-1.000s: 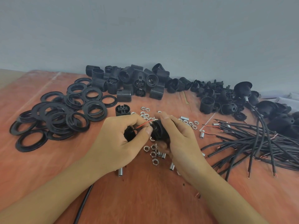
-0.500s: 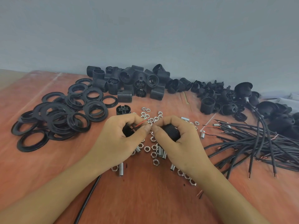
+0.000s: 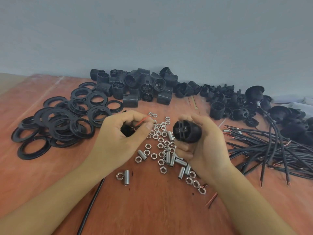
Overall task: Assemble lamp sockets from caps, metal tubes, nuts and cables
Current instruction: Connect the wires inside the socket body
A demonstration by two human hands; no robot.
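1. Black socket body [image 3: 187,131] gripped in right hand [image 3: 205,150], slotted end toward camera, held above worktop [image 3: 152,209].
2. Left hand [image 3: 116,145] curled round a dark part [image 3: 127,132]; thumb and forefinger pinch red wire [image 3: 143,120].
3. Nuts [image 3: 160,145] and threaded metal tubes [image 3: 176,161] lie scattered between the hands.

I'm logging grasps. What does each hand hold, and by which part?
The right hand grips a black socket body round its side wall. The left hand pinches a red wire between thumb and forefinger and curls round a mostly hidden black part.
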